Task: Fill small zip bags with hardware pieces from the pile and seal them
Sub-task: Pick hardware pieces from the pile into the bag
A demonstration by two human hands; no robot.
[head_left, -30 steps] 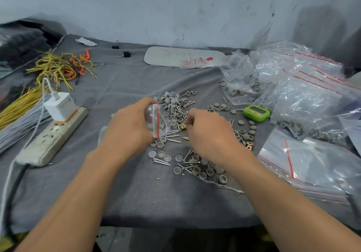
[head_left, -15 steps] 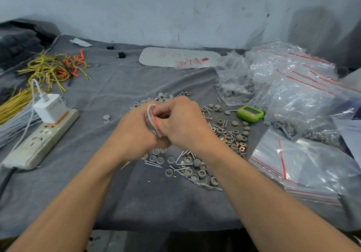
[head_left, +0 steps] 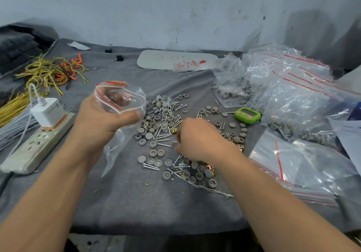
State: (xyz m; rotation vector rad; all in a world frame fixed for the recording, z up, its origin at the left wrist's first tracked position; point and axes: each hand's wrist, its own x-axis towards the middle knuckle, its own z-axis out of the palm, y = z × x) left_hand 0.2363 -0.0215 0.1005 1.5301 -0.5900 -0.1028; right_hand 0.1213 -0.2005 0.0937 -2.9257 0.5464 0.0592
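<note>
The left hand (head_left: 101, 122) holds a small clear plastic zip bag with a red seal strip (head_left: 122, 103) above the middle of the grey cloth-covered tabletop (head_left: 136, 199). Its grip is clamped on the bag: fingertips show through the plastic inside the spread mouth, and the thumb presses the outside just below the red strip. The bag's lower part hangs down past the wrist toward the near edge, and it looks empty.

The right hand (head_left: 197, 140) is down on the pile of grey round caps, silver screws and small brass pieces (head_left: 166, 128) spread over the tabletop's centre. Its fingers are curled together among the screws; whether they hold a piece cannot be told.

Toward the right edge lies a heap of clear zip bags with red strips (head_left: 289, 95), some with hardware inside, and a flat stack of empty ones (head_left: 304, 165) nearer the front right corner. A small green timer (head_left: 247, 115) sits between the pile and the heap. Along the left edge rest a white power strip with a white charger plugged in (head_left: 41, 134) and, farther back, a tangle of yellow and orange wires (head_left: 50, 72).
</note>
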